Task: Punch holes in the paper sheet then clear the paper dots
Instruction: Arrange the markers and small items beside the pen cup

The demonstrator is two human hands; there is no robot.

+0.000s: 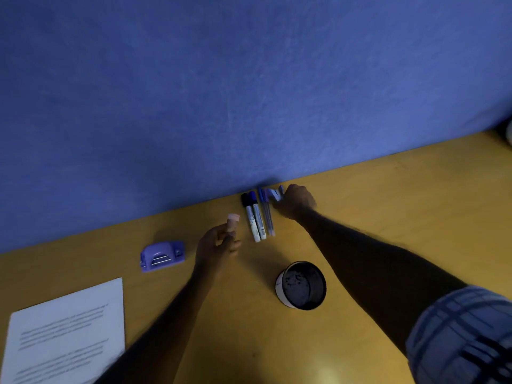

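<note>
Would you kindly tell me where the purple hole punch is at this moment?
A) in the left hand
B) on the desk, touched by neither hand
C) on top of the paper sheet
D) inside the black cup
B: the hole punch lies on the desk apart from the paper sheet; the left hand pinches a pink cylinder and the right hand grips pens.

Reaching forward, the left grip (219, 242) pinches a small pink cylinder (232, 220) while the right grip (295, 202) curls around blue pens (277, 194).
</note>
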